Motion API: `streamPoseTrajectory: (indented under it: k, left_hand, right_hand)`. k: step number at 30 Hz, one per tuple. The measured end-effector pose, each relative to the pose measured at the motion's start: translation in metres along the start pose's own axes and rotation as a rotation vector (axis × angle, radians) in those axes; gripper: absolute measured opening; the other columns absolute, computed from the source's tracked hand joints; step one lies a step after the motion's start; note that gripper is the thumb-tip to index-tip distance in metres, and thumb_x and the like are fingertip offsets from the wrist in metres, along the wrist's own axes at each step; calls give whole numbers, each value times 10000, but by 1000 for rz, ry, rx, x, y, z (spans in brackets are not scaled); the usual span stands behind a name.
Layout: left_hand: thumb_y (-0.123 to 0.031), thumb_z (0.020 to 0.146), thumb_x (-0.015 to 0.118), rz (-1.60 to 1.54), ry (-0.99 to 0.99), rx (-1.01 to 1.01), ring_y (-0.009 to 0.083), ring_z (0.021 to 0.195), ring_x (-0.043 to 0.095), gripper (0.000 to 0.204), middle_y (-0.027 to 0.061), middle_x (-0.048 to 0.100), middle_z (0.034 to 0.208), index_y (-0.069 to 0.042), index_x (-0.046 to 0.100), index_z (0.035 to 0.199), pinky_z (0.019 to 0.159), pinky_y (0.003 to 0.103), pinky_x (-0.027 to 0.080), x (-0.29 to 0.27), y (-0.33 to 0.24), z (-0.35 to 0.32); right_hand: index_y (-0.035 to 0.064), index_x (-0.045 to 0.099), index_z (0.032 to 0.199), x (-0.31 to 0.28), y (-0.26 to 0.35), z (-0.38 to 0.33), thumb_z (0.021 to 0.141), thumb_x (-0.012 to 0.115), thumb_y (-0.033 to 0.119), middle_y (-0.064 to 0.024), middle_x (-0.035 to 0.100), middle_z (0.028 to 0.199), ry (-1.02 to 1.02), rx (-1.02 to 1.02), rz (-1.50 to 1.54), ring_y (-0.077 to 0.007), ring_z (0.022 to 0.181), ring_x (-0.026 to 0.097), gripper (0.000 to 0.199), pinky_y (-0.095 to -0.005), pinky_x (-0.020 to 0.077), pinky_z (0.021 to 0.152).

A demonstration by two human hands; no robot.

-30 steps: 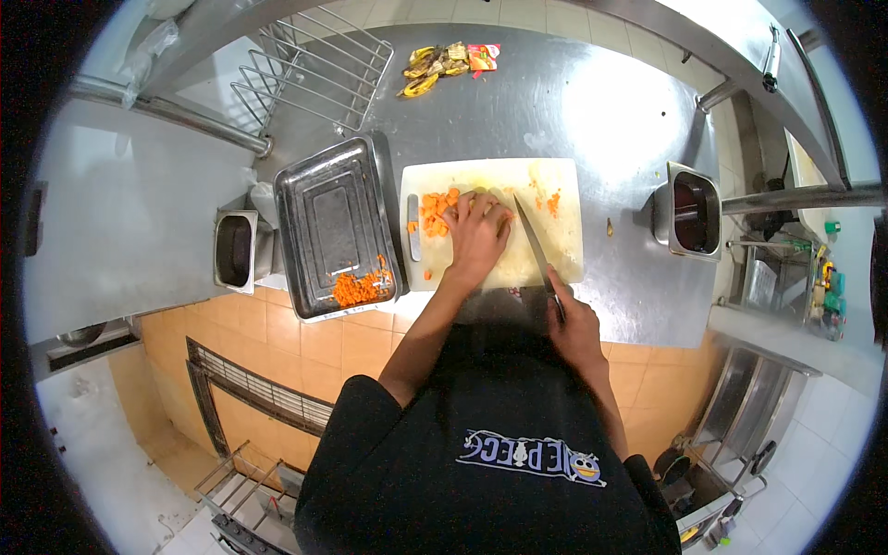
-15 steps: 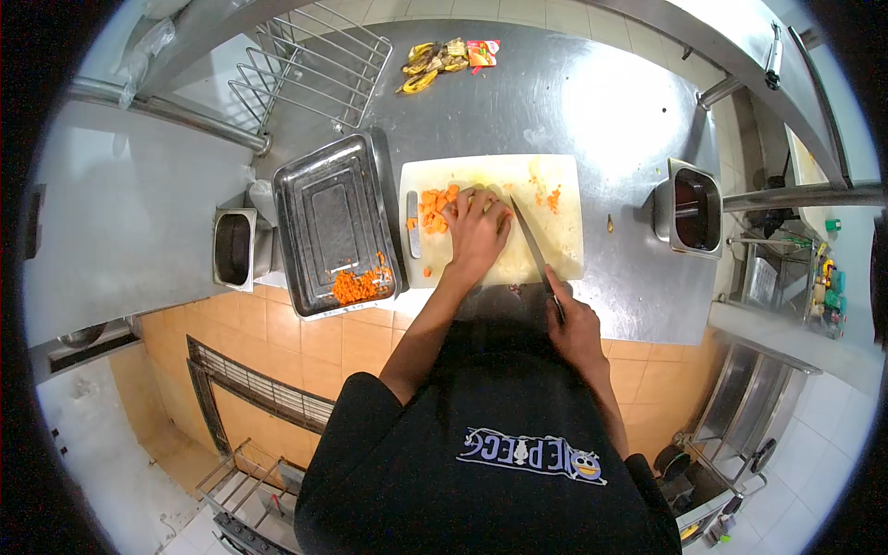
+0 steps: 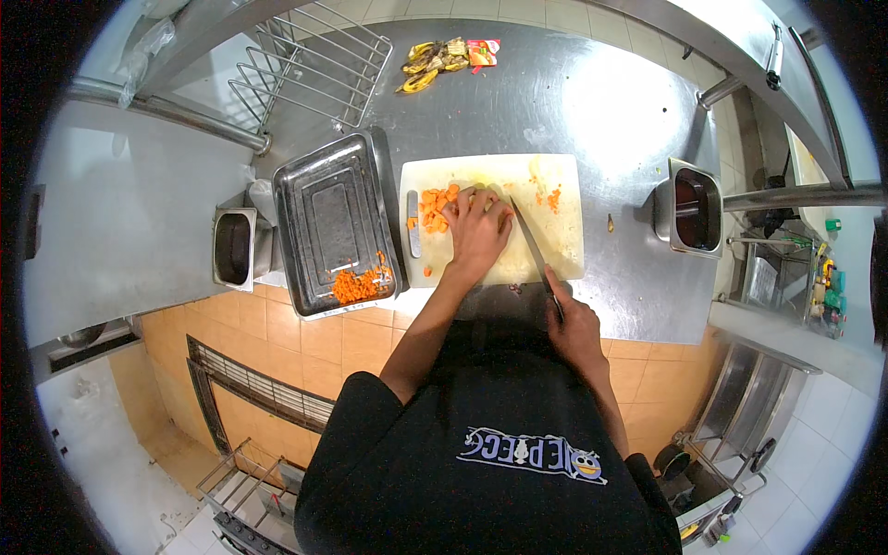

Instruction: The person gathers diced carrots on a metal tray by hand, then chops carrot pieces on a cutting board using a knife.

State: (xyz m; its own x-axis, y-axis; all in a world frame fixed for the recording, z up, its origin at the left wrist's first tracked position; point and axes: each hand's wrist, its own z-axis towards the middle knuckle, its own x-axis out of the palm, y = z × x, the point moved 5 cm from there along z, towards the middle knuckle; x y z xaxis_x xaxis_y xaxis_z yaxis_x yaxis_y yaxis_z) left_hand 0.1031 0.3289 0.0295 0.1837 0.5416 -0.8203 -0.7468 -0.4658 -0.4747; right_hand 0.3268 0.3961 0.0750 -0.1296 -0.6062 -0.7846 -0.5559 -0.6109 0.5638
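A pale cutting board [image 3: 558, 245] lies on the steel table in front of me. My left hand [image 3: 480, 227] presses down on its middle with fingers bent and drawn together. A bit of orange shows at its fingertips, seemingly a carrot piece [image 3: 508, 215], mostly hidden by the hand. Cut carrot chunks [image 3: 431, 211] are heaped just left of the hand. My right hand [image 3: 574, 326] is closed around the handle of a kitchen knife [image 3: 531, 233]. The blade slants up and left, its tip close to my left fingers. Finely chopped carrot [image 3: 553, 198] is scattered toward the board's upper right.
Left of the board sits a dark metal tray [image 3: 319, 217] with chopped carrot [image 3: 356, 286] in its near corner. Banana peels [image 3: 432, 63] and a red packet [image 3: 483, 53] lie at the far edge. Steel containers stand left [image 3: 263, 248] and right [image 3: 662, 218]. A wire rack [image 3: 314, 65] is at far left.
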Motion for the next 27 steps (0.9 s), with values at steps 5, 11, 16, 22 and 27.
streamPoseTrajectory:
  k: [5, 11, 16, 22, 27]
  left_hand:
    - [-221, 853, 805, 22, -59, 47, 306, 1282, 467, 132, 33, 624, 1203, -145, 775, 957, 1006, 552, 295, 2, -2, 2]
    - [-234, 863, 794, 31, -24, 25, 313, 1291, 466, 168, 48, 634, 1225, -107, 773, 972, 1012, 556, 296, 10, 0, 1]
    - [-234, 849, 802, 45, -41, 35, 309, 1292, 469, 156, 26, 631, 1221, -144, 773, 973, 1006, 547, 298, 11, -2, 1]
    - [-211, 861, 802, -5, -1, 11, 315, 1297, 467, 129, 19, 642, 1220, -146, 788, 971, 1018, 554, 296, 7, 0, -1]
    - [-210, 857, 816, 1, -57, 76, 299, 1295, 473, 99, -15, 646, 1201, -172, 814, 949, 1014, 555, 296, -10, 0, -7]
  right_hand:
    - [277, 412, 1646, -4, 3, 1, 970, 685, 82, -255, 742, 955, 5, 8, -1, -462, 833, 724, 755, -523, 578, 751]
    - [287, 417, 1643, -1, -1, 1, 970, 679, 78, -252, 747, 959, -8, 3, 11, -463, 844, 726, 752, -536, 577, 761]
    - [354, 374, 1653, 6, -5, 0, 996, 658, 145, -215, 727, 818, -80, -54, -48, -443, 702, 717, 746, -564, 588, 666]
    - [230, 433, 1640, -8, -7, 8, 1014, 638, 39, -279, 702, 1311, 45, 2, 164, -425, 1132, 730, 686, -460, 572, 976]
    - [136, 428, 1643, -33, 1, -1, 1081, 586, 52, -230, 625, 1501, 108, 144, 538, -242, 1377, 588, 589, -360, 450, 1127]
